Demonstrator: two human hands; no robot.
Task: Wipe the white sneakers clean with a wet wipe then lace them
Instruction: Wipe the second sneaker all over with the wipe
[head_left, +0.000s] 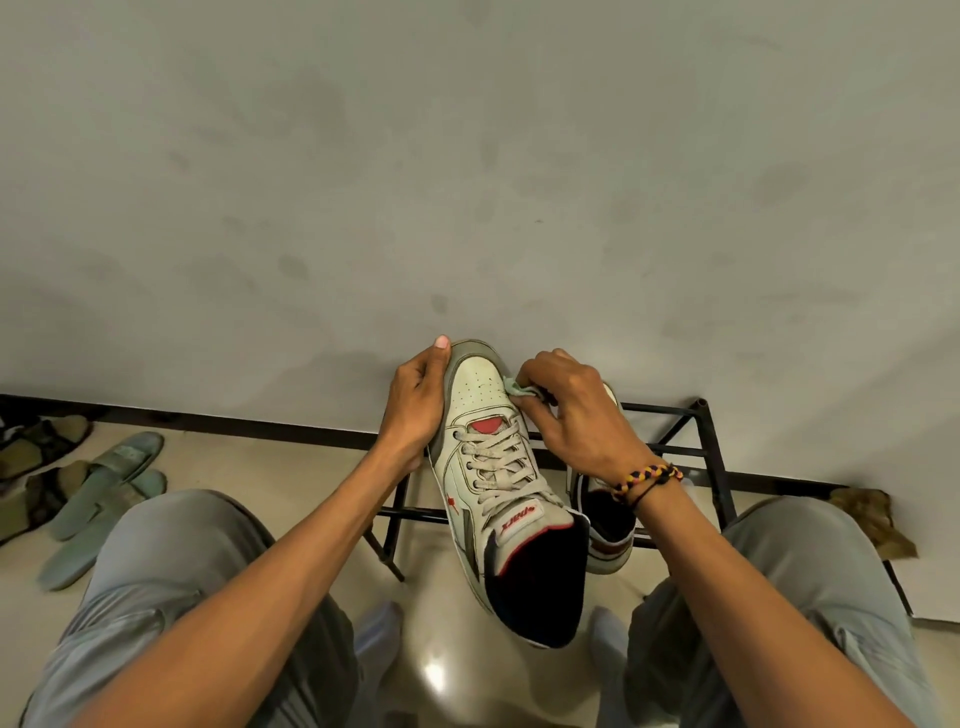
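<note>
A white sneaker (485, 452) with grey trim, red accents and laces threaded through its eyelets is held up in front of me, toe pointing away. My left hand (415, 410) grips its left side near the toe, thumb up at the tip. My right hand (576, 410) pinches a crumpled pale-green wet wipe (517, 388) against the right side of the toe box. The second sneaker (605, 525) stands behind my right wrist on a black metal rack (711, 457), mostly hidden.
Pale green slippers (104, 493) and patterned sandals (31, 457) lie on the floor at the left. A brown rag (872, 514) sits by the wall at the right. A grey wall stands close ahead. My knees frame the lower view.
</note>
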